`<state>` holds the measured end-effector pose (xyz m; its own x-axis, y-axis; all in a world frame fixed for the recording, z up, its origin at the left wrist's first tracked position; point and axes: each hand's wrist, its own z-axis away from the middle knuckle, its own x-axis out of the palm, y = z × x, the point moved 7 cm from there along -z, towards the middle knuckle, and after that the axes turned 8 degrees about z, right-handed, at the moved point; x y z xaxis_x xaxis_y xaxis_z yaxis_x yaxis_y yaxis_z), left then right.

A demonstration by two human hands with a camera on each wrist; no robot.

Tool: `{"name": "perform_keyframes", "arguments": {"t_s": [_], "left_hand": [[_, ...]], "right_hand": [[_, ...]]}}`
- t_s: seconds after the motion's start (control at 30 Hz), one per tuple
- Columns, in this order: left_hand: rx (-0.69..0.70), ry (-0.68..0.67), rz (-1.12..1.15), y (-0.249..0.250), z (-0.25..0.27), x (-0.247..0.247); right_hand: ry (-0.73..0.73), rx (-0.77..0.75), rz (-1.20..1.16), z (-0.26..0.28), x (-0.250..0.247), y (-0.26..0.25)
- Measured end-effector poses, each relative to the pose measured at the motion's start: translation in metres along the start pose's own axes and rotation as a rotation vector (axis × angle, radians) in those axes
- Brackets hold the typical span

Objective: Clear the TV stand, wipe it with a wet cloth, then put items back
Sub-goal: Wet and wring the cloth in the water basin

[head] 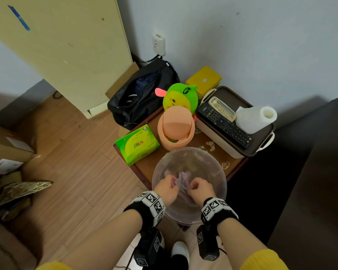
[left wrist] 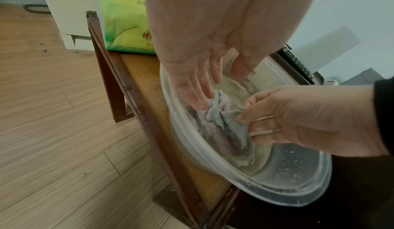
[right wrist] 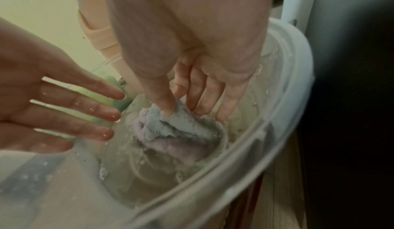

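A wet grey and lilac cloth [head: 181, 180] [left wrist: 221, 119] [right wrist: 181, 128] lies bunched in a clear plastic basin [head: 222, 172] [left wrist: 298, 197] [right wrist: 277, 140] holding a little cloudy water. The basin stands on the near end of a small brown wooden table [head: 144, 162] [left wrist: 145, 84]. My right hand [head: 193, 186] [left wrist: 251, 123] [right wrist: 184, 109] pinches the cloth between thumb and fingers. My left hand [head: 173, 183] [left wrist: 213, 81] [right wrist: 85, 113] reaches into the basin with wet, straight, spread fingers, its fingertips at the cloth's left edge.
On the table behind the basin are a green tissue pack [head: 138, 144], a peach swing-lid bin [head: 176, 128], a green plush toy [head: 180, 97], a yellow box [head: 204, 79] and a dark-lidded case bearing remotes [head: 224, 123] and a paper roll [head: 256, 118]. A black bag [head: 142, 94] lies left, a dark sofa [head: 310, 172] right.
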<state>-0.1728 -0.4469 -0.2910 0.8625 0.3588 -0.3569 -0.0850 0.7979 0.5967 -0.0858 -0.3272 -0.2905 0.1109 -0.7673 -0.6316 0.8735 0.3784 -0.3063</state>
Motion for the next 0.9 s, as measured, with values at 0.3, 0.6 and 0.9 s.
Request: {"name": "perform_keyframes", "arguments": {"t_s": [0.3, 0.6, 0.9], "left_hand": [[-0.005, 0.01, -0.036, 0.015, 0.02, -0.011], [0.166, -0.097, -0.337, 0.057, 0.046, -0.013], [0.371, -0.067, -0.35, 0.085, 0.057, -0.002]], "right_hand": [[-0.023, 0.066, 0.165, 0.029, -0.016, 0.006], [0.109, -0.296, -0.045, 0.071, -0.059, -0.019], [0.116, -0.518, -0.346, 0.118, -0.086, -0.058]]}}
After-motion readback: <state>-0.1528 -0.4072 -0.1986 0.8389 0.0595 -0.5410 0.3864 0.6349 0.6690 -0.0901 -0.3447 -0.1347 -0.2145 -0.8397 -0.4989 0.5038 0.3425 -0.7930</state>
